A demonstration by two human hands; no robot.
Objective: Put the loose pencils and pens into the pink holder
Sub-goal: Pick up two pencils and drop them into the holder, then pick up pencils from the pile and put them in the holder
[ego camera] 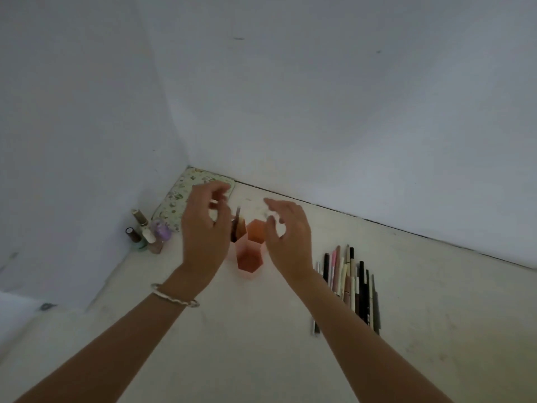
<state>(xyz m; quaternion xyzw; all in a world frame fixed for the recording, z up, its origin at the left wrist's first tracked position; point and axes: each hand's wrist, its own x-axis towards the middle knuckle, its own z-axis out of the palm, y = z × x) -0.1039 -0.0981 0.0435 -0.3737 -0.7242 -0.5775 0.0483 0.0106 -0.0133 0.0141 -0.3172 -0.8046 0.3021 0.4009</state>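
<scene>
The pink holder (250, 251), made of hexagonal tubes, stands on the white table between my two hands. One dark pencil (236, 225) sticks up from its left tube. My left hand (205, 231) hovers just left of the holder with fingers spread and nothing in them. On the holder's right, my right hand (286, 234) is open too, fingers curved and holding nothing. A row of loose pencils and pens (350, 283) lies on the table to the right, partly hidden by my right forearm.
Several small nail polish bottles (146, 234) stand at the left near the wall corner. A floral pouch (181, 199) lies behind them against the back wall (377, 141). White walls close off the table at the back and the left.
</scene>
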